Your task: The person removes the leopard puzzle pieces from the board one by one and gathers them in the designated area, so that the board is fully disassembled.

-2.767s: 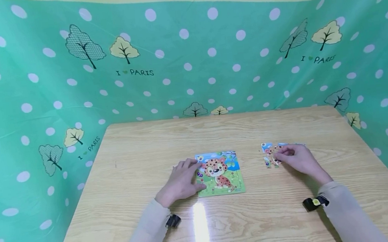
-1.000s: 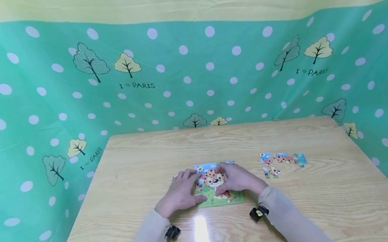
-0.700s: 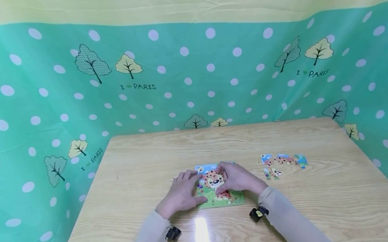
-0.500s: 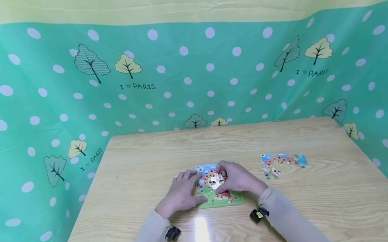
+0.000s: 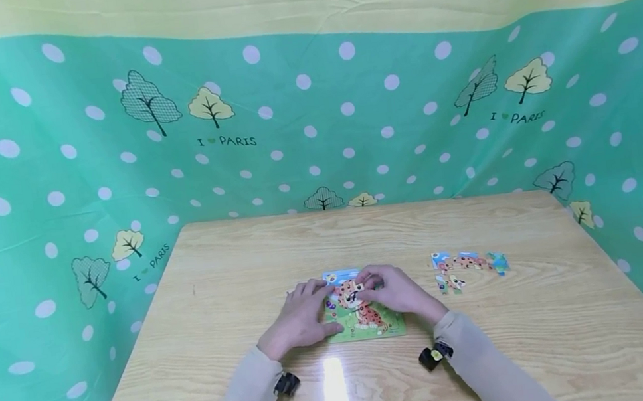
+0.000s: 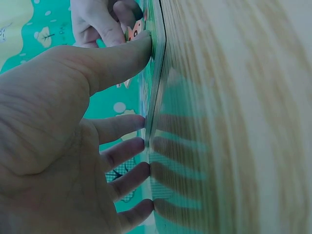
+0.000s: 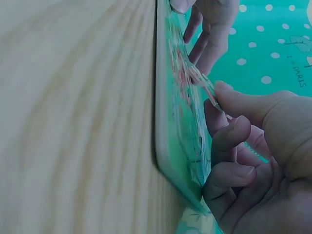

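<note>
Where the wooden table point(image 5: 234, 271) meets the near centre of the head view, a jigsaw board point(image 5: 394, 327) printed with a spotted cub lies flat, both hands upon it. Left hand point(image 5: 300, 317): fingers straight and spread, thumb tip pressed on the board's left edge, the other fingertips point(image 6: 139, 146) set on the table just beside that edge, as the left wrist view shows. Right hand point(image 5: 396, 293): fingers curled over the board's right half, thumb and forefinger pinching a puzzle piece point(image 5: 354, 290) at the cub's head; in the right wrist view the piece point(image 7: 197, 78) stands tilted, its edge lifted off the board point(image 7: 168, 146). Loose pieces point(image 5: 467, 267) lie in a small cluster on the table to the right of the board, apart from both hands. Green dotted cloth point(image 5: 346, 110) with trees hangs behind the far and side edges of the table.
</note>
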`<state>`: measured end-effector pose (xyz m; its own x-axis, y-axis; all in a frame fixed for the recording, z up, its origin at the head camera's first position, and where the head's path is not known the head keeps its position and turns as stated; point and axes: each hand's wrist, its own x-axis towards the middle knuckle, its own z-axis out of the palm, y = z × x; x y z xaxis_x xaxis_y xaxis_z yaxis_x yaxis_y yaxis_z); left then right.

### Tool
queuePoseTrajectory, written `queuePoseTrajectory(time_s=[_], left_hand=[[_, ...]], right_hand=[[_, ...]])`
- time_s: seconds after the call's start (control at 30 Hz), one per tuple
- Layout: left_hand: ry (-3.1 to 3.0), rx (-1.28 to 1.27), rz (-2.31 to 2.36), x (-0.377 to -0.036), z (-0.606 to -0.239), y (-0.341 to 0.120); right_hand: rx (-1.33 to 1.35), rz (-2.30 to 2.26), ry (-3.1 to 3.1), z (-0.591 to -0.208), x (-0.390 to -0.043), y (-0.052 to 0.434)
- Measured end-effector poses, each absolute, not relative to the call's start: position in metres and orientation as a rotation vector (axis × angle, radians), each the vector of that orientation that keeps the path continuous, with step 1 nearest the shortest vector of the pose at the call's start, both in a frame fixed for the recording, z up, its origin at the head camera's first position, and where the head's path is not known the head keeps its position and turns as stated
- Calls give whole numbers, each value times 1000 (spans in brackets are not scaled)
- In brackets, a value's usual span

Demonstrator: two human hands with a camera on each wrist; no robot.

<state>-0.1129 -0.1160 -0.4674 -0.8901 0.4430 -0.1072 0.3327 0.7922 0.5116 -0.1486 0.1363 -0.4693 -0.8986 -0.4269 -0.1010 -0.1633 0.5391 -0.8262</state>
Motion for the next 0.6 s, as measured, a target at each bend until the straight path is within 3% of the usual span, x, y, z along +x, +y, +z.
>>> queuePoseTrajectory(time_s=[0.6], left_hand=[[2763, 596, 726, -113, -468, -116]], right_hand=[[-453, -1307, 2526, -466, -147, 147]])
